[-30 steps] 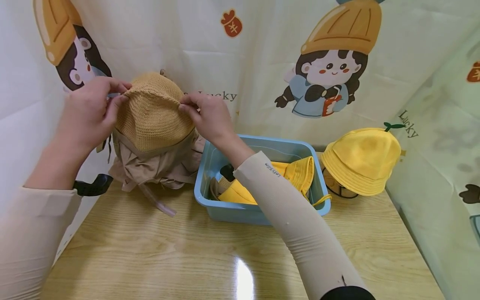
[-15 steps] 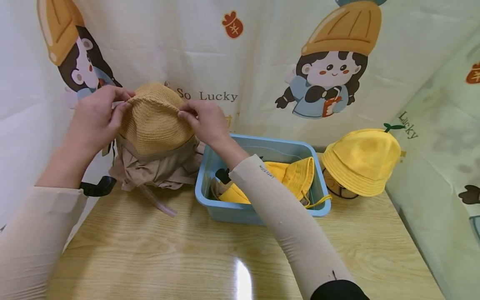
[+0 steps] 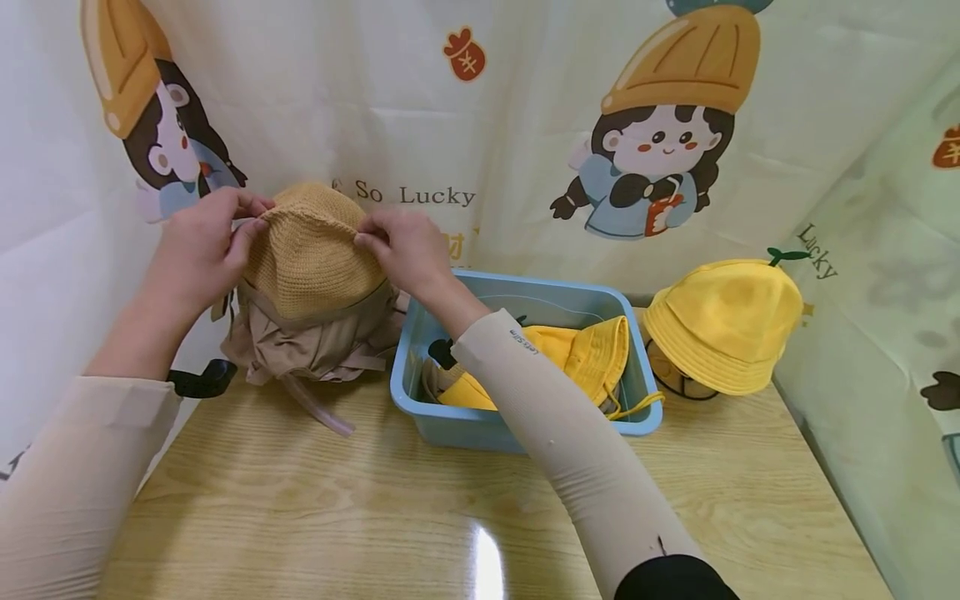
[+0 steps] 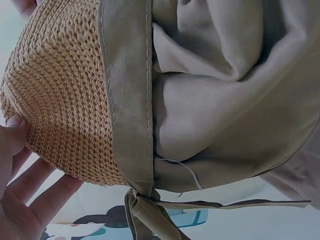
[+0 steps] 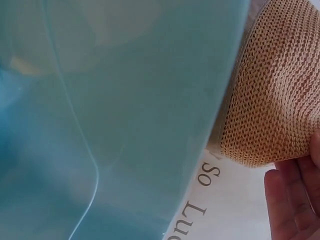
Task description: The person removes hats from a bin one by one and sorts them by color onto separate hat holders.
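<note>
In the head view, a sun hat with a tan knitted crown (image 3: 322, 258) and a beige cloth band and skirt (image 3: 315, 333) is at the left of the table. My left hand (image 3: 202, 242) pinches the crown's upper left side between thumb and fingers. On the crown's right side my right hand (image 3: 408, 250) pinches the knit the same way, leaving a raised fold between the two. The left wrist view shows the stitched band (image 4: 127, 90) and a knotted cloth tie (image 4: 150, 210). In the right wrist view, my right fingers (image 5: 287, 205) are at the knit's edge.
A blue plastic basin (image 3: 465, 429) beside the hat holds yellow hats (image 3: 596, 354), partly behind my right forearm. At the right, a yellow bucket hat (image 3: 727, 325) with a green sprout sits on a stand (image 3: 678, 375). A printed curtain (image 3: 525, 150) hangs behind the wooden table (image 3: 337, 508).
Both hands have come down and slightly right together with the sun hat, still pinching its crown. More of the curtain's lettering shows behind it. The basin and bucket hat stay in place.
</note>
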Demonstrator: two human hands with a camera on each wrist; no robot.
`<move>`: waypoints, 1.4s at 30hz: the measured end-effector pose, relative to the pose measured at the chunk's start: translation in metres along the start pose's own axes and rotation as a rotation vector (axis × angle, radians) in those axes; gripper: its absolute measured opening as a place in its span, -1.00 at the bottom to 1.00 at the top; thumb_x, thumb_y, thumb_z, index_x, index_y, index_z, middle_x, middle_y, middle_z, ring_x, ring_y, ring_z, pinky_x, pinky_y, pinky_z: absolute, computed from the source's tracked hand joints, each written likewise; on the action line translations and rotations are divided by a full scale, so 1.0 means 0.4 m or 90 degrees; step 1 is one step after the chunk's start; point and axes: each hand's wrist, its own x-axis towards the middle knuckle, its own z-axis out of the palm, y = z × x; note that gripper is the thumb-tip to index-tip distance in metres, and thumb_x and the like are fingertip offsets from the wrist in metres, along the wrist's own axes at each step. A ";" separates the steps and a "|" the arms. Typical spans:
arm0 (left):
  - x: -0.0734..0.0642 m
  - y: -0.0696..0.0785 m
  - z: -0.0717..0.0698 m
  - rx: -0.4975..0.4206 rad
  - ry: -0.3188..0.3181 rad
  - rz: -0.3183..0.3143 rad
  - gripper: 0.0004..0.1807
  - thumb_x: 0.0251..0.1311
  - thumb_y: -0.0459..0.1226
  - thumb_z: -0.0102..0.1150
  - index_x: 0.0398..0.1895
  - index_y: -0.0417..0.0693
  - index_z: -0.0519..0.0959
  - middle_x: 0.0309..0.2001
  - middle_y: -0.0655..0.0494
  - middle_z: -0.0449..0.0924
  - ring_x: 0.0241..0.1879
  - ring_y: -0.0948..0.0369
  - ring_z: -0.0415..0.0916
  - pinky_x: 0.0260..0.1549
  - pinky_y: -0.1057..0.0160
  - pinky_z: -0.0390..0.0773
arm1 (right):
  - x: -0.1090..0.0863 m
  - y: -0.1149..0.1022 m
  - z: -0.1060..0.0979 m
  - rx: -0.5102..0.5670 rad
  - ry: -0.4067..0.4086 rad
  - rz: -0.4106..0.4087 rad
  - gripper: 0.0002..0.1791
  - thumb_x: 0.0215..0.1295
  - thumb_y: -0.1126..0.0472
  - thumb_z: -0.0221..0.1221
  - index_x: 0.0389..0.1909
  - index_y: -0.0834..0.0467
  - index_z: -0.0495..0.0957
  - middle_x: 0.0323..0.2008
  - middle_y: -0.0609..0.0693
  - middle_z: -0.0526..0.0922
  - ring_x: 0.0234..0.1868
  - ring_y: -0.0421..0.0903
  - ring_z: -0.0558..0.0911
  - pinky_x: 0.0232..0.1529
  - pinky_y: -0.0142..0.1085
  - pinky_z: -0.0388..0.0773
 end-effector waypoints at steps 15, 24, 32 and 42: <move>-0.010 -0.013 0.014 -0.009 -0.068 -0.032 -0.78 0.47 -0.30 0.01 0.01 -0.31 0.47 0.04 -0.22 0.63 -0.11 -0.17 0.58 -0.18 -0.15 0.46 | -0.009 -0.002 0.021 -0.068 -0.045 0.032 -0.78 0.40 -0.12 0.16 -0.14 -0.17 0.71 -0.16 -0.30 0.71 -0.18 -0.31 0.63 -0.32 -0.34 0.52; -0.019 0.005 0.068 -0.174 -0.099 -0.141 -0.25 0.31 0.03 0.16 0.43 -0.12 0.20 0.34 -0.28 0.25 0.29 -0.21 0.25 0.20 -0.31 0.25 | -0.003 0.007 0.009 0.028 -0.087 0.043 -0.69 0.48 -0.10 0.08 0.08 -0.10 0.62 -0.07 -0.21 0.70 -0.11 -0.30 0.60 -0.12 -0.40 0.49; -0.024 0.020 0.149 -0.155 -0.070 -0.178 0.06 0.03 0.17 0.38 0.56 0.21 0.04 0.51 -0.08 0.03 0.45 -0.10 -0.03 0.29 -0.31 0.09 | 0.056 -0.002 0.002 0.181 -0.084 -0.009 -0.49 0.54 -0.18 -0.11 0.43 -0.19 0.36 0.36 -0.21 0.45 0.37 -0.32 0.36 0.32 -0.46 0.26; -0.045 0.014 0.152 -0.133 -0.059 -0.195 0.09 -0.04 0.19 0.43 0.55 0.29 0.06 0.54 -0.05 -0.01 0.49 -0.08 -0.10 0.29 -0.35 0.08 | 0.100 -0.042 0.048 0.108 -0.236 -0.023 -0.37 0.52 -0.33 -0.30 0.56 -0.40 -0.06 0.60 -0.06 -0.10 0.58 -0.18 -0.09 0.53 -0.21 -0.02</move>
